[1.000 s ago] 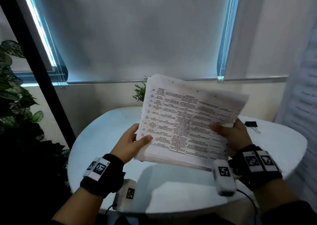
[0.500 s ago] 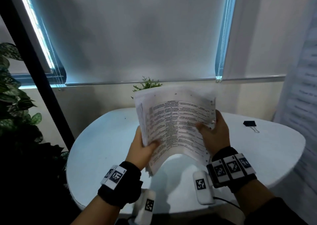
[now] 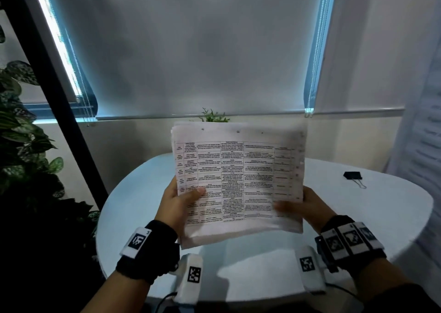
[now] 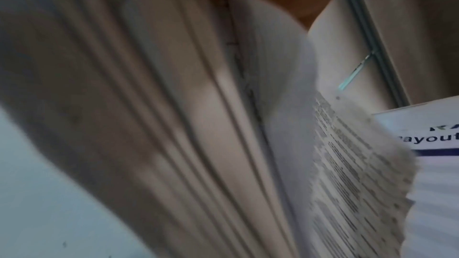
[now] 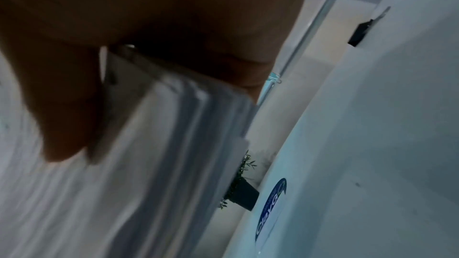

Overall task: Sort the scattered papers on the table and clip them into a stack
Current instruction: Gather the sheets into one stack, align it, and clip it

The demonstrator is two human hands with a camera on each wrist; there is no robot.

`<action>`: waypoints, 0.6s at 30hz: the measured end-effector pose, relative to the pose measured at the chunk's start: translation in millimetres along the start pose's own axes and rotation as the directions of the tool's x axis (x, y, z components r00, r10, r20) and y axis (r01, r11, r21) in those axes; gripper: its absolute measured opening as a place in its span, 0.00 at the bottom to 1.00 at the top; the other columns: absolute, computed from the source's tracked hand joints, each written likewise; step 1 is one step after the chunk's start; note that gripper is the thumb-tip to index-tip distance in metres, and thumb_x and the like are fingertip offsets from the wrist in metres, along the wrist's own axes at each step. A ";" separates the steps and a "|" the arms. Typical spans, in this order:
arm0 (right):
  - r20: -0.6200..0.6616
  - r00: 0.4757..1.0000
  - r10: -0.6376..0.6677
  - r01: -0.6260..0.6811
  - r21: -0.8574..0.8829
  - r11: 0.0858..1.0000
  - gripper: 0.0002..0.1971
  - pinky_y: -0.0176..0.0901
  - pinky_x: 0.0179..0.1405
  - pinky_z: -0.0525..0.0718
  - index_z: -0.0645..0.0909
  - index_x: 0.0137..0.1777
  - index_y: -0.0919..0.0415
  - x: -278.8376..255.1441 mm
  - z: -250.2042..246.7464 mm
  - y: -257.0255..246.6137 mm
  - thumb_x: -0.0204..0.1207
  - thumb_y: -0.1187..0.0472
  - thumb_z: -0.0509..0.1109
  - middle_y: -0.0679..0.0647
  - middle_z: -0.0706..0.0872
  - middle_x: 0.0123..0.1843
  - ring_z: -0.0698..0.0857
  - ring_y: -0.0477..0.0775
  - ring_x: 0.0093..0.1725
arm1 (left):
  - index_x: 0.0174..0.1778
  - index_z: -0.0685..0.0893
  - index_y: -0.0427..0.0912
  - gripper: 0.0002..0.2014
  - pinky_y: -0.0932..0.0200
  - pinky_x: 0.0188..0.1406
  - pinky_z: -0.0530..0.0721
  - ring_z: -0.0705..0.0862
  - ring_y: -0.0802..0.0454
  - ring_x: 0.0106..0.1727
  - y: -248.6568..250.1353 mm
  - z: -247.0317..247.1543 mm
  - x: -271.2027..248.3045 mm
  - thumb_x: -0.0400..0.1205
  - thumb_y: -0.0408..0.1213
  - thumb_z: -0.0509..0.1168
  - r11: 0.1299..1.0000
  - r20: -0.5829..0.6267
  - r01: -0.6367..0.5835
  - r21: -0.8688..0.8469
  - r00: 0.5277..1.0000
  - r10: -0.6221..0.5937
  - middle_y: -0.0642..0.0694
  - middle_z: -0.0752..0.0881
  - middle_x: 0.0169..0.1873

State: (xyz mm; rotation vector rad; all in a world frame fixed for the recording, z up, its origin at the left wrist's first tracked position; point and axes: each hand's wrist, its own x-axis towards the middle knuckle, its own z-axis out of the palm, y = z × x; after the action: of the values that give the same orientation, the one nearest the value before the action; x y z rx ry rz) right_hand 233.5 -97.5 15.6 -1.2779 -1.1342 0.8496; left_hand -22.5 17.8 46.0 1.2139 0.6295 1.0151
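While the left hand (image 3: 177,199) and right hand (image 3: 307,205) each pinched a near side edge of the papers (image 3: 238,181), held above the table (image 3: 133,207), the limp, slippery sheets looked best clamped at one squared edge by the clip (image 3: 353,176) far right.

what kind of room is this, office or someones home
Probably an office corner or meeting nook: a round white table, a grey roller blind over the window, printed table-form papers, and a black binder clip.
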 end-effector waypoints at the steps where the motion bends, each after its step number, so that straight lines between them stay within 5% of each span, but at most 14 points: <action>1: 0.023 1.000 0.004 -0.005 0.037 0.999 0.40 0.47 0.52 0.87 0.80 0.64 0.64 -1.5 -2.5 -1.0 0.48 0.54 0.83 0.57 0.89 0.57 0.87 0.60 0.58 | 0.57 0.82 0.40 0.17 0.51 0.33 0.89 0.91 0.38 0.44 1.5 -1.1 -0.1 0.77 0.17 0.63 1.000 0.017 0.014 -0.004 1.000 -0.014 0.39 0.91 0.46; 5: 0.045 0.999 -0.017 0.006 0.238 0.971 0.31 0.59 0.58 0.84 0.73 0.70 0.60 -6.9 -5.2 -2.0 0.64 0.65 0.75 0.61 0.85 0.64 0.84 0.65 0.62 | 0.58 0.81 0.37 0.17 0.53 0.31 0.88 0.91 0.40 0.41 6.6 -3.6 0.4 0.77 0.17 0.62 0.999 0.071 0.032 -0.005 0.997 -0.031 0.38 0.91 0.46; 9: 0.001 0.997 -0.080 0.079 0.161 0.984 0.24 0.47 0.55 0.86 0.73 0.69 0.50 -8.9 4.7 -5.6 0.74 0.65 0.71 0.51 0.86 0.64 0.85 0.56 0.63 | 0.56 0.81 0.42 0.18 0.55 0.28 0.87 0.91 0.44 0.38 6.4 0.4 1.8 0.78 0.16 0.60 1.000 0.058 0.023 0.003 0.998 -0.023 0.41 0.92 0.43; 12: 0.098 0.993 -0.071 0.061 0.095 0.994 0.31 0.42 0.55 0.85 0.69 0.71 0.49 -9.0 1.4 -11.9 0.68 0.62 0.75 0.48 0.84 0.66 0.84 0.52 0.64 | 0.56 0.81 0.39 0.18 0.51 0.31 0.89 0.91 0.40 0.40 5.2 -4.2 2.5 0.77 0.15 0.60 0.999 0.040 0.035 -0.038 0.999 -0.033 0.36 0.91 0.47; 15: 0.182 0.983 -0.039 -0.006 0.242 0.970 0.39 0.50 0.57 0.84 0.67 0.74 0.53 -10.0 -6.9 -13.8 0.61 0.57 0.75 0.55 0.83 0.68 0.81 0.63 0.67 | 0.58 0.80 0.38 0.20 0.47 0.37 0.90 0.91 0.37 0.45 7.0 -12.3 5.3 0.71 0.19 0.64 0.997 0.051 0.029 -0.073 0.998 -0.026 0.36 0.90 0.50; 18: 0.276 0.955 -0.107 -0.014 0.403 0.915 0.38 0.55 0.64 0.80 0.61 0.80 0.58 -12.4 -5.0 -20.9 0.73 0.49 0.72 0.61 0.74 0.76 0.72 0.68 0.74 | 0.62 0.79 0.36 0.24 0.46 0.38 0.90 0.90 0.36 0.47 11.1 -15.4 8.5 0.67 0.23 0.66 0.993 0.072 0.031 -0.116 0.997 -0.023 0.35 0.89 0.53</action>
State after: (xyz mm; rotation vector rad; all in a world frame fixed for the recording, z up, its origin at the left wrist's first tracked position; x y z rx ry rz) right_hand 232.6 -113.6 34.5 -0.7967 -1.1400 1.1950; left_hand -34.9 32.6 53.4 1.1305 0.5229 0.9692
